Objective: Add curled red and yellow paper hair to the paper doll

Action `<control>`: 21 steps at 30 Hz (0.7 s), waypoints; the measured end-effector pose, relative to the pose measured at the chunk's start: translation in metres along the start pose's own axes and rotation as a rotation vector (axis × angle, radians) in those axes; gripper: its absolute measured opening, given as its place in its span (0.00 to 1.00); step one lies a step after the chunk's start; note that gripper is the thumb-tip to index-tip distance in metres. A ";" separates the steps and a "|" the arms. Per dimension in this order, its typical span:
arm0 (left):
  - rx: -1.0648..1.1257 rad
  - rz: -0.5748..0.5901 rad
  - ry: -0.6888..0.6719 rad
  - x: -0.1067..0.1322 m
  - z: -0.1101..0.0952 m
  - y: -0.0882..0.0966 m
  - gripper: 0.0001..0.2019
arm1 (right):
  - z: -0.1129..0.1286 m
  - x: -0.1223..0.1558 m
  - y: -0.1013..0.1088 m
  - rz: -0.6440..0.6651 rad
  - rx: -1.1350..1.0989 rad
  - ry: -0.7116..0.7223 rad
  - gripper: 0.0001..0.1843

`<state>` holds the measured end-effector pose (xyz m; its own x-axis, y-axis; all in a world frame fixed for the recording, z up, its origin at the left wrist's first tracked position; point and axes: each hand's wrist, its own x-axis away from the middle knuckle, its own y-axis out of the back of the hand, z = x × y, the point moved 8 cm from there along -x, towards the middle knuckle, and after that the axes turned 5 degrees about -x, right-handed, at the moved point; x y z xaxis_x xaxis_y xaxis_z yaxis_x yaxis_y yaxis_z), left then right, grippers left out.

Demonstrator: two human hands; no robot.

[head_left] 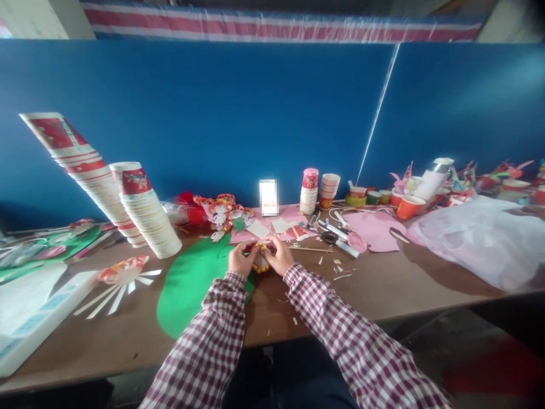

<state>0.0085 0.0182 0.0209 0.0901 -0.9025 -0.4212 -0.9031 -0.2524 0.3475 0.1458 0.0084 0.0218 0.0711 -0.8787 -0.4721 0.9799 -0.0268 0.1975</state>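
Note:
Both my hands meet over the brown table, just past its front edge. My left hand and my right hand pinch a small paper-cup craft piece with a yellow and red trimmed rim between them. Fingers of both hands are curled around it. A green paper sheet lies under and left of my left hand. My sleeves are red and white checked.
Two leaning stacks of paper cups stand at the left. A cut-open cup and white boxes lie further left. Pink paper, pens, small cup stacks, finished crafts and a plastic bag fill the back and right.

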 end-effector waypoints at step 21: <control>0.037 -0.003 -0.002 0.000 -0.004 0.001 0.17 | -0.003 -0.004 -0.001 0.005 -0.118 -0.035 0.10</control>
<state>0.0090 0.0162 0.0247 0.0918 -0.9009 -0.4241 -0.9177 -0.2419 0.3152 0.1456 0.0131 0.0206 0.0713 -0.8946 -0.4410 0.9949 0.0320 0.0959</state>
